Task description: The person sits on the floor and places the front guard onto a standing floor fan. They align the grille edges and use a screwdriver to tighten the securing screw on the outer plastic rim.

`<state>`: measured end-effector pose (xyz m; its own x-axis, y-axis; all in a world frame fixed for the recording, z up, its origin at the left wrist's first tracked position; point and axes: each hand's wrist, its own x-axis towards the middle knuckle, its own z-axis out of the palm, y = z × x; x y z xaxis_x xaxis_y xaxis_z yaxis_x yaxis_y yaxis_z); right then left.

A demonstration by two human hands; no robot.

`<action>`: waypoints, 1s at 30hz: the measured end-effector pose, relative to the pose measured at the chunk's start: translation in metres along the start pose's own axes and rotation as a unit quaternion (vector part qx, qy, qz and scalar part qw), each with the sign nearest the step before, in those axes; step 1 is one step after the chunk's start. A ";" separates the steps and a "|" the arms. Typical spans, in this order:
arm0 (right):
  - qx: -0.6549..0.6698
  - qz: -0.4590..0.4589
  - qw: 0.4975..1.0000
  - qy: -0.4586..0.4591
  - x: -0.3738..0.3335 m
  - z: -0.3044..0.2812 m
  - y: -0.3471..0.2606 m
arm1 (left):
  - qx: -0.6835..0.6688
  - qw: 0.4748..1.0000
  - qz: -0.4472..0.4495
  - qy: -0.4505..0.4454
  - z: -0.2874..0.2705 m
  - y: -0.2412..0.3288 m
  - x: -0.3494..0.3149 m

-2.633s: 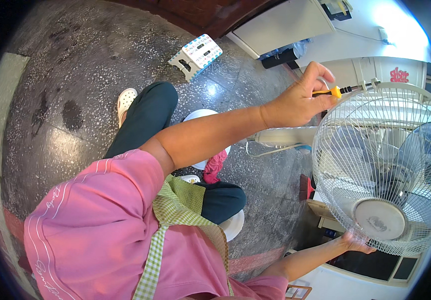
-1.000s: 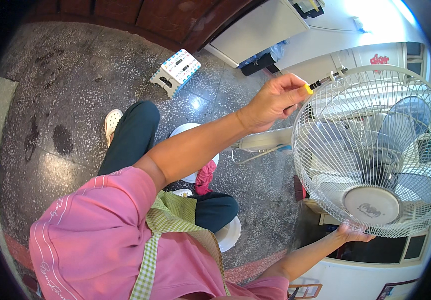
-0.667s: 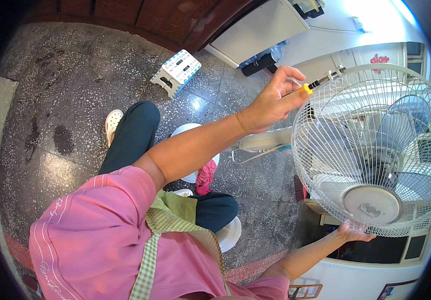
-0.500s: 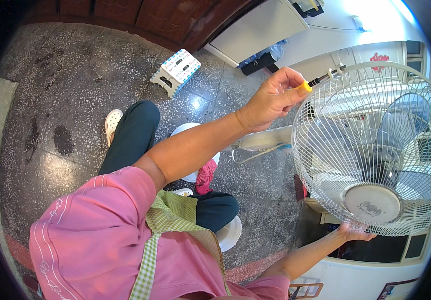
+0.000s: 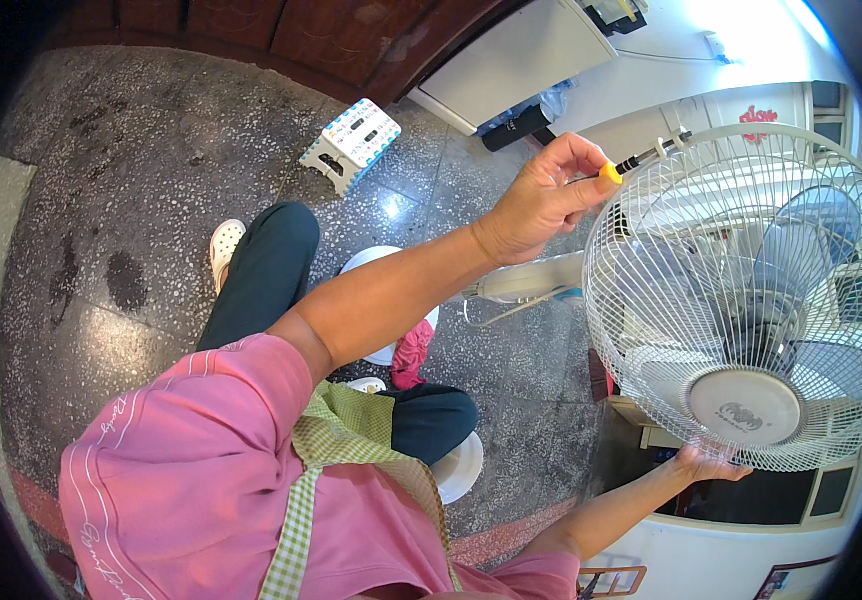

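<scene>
1. Head view, left hand [image 5: 541,200]: I hold it closed around a screwdriver [image 5: 623,166] with a yellow collar. The thumb and fingers pinch the handle, and the dark shaft runs away from the hand to a white clip [image 5: 673,142] on the top rim of the fan guard [image 5: 651,300].
2. Right hand [image 5: 713,463]: it sits under the lower rim of the fan guard, palm up and partly spread, touching the wires from below. It supports the guard and does not clamp it.
3. Fan guard: a round white wire cage with pale blades behind it and a grey hub cap [image 5: 744,406] low in its face. All positions below are referenced to this guard.
4. Behind the guard stands a white cabinet [image 5: 741,110]. Left of the guard, near its rim, a white fan part [image 5: 531,280] lies on the speckled floor [image 5: 131,200].
5. Farther left of the guard: a pink cloth [image 5: 413,352] beside my knee, and a small folding stool [image 5: 351,140] well apart on the floor.
6. Hazard, judged: the tip may slip off the clip if the shaft tilts, since the guard is only propped from below and can rock.
7. Hazard, judged: a freed clip or screw may drop through the wires or onto the floor, because nothing under the rim would catch it.
</scene>
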<state>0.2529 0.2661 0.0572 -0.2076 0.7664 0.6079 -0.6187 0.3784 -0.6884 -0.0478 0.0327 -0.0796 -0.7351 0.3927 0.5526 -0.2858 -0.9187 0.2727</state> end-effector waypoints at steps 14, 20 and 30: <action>-0.007 -0.003 1.000 -0.017 -0.001 0.004 -0.002 | 0.010 0.999 0.045 0.006 0.007 0.000 0.000; -0.006 -0.005 1.000 -0.016 0.000 0.000 -0.001 | 0.023 1.000 0.007 -0.017 0.000 0.002 0.001; -0.002 -0.008 1.000 -0.022 0.002 -0.003 -0.002 | 0.107 0.993 0.022 0.033 0.008 0.003 0.003</action>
<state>0.2557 0.2684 0.0588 -0.2307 0.7371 0.6352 -0.6193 0.3923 -0.6801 -0.0464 0.0314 -0.0710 -0.7845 0.3428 0.5168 -0.1204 -0.9016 0.4154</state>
